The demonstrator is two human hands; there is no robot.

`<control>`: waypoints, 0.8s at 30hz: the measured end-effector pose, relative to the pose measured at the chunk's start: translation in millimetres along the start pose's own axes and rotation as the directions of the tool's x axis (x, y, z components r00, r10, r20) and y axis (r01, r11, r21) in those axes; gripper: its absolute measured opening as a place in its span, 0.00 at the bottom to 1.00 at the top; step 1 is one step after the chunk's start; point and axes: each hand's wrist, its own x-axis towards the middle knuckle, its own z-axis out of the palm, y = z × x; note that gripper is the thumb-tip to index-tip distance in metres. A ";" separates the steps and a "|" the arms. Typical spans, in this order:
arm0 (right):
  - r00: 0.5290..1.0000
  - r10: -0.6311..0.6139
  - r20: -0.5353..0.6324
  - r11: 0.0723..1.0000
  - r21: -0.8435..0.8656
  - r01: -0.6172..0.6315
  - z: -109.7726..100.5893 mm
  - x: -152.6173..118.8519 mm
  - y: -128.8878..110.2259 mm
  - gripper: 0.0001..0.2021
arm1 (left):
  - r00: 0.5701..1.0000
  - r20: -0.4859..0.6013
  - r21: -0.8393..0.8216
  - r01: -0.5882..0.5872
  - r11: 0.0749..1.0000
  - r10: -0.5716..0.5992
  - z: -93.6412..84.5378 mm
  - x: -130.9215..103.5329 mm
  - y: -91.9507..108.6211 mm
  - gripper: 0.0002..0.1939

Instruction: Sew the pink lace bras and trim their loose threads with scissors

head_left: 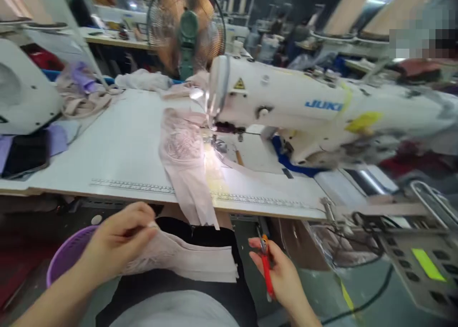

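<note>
My left hand is closed, its thumb and fingers pinching the end of a pale pink lace garment piece. The piece hangs down and lies across my lap, its plain band reaching right. Over to the right, my right hand is wrapped around small red-handled scissors, their blades pointing up and away, apart from the fabric. A second pale pink lace garment piece lies by the needle of the white sewing machine and drapes over the table's front edge.
A printed ruler runs along the front of the white table. A black phone and fabric scraps lie at left. A purple basket stands below left; a fan stands behind. A metal bracket juts out at right.
</note>
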 end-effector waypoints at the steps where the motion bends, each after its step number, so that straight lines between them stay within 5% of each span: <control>1: 1.000 -0.001 -0.017 0.999 -0.035 0.000 0.5 3.5 1.1 0.13 | 0.994 0.108 -0.009 -0.017 1.000 0.018 6.5 0.3 -1.5 0.09; 5: 0.992 -0.127 0.002 0.989 0.078 0.127 17.9 9.5 -23.7 0.08 | 0.934 0.356 -0.009 -0.037 0.999 0.038 42.5 10.0 2.6 0.11; 8: 0.953 -0.253 0.166 0.955 0.203 0.218 40.2 17.8 -53.6 0.07 | 0.887 0.459 -0.006 -0.065 0.998 0.061 59.3 14.5 2.9 0.12; 12: 0.909 -0.217 0.356 0.970 0.183 0.160 63.4 30.1 -78.1 0.08 | 0.830 0.557 -0.003 -0.012 1.000 0.012 65.5 17.9 -5.1 0.14; 19: 0.881 -0.171 0.442 0.980 0.168 0.106 80.0 40.8 -79.2 0.06 | 0.801 0.598 -0.065 0.093 0.994 -0.036 64.9 20.7 -15.4 0.15; 24: 0.899 -0.189 0.396 0.978 0.153 0.139 92.1 41.1 -78.7 0.05 | 0.801 0.555 -0.002 0.271 0.963 -0.225 59.9 14.6 -24.9 0.08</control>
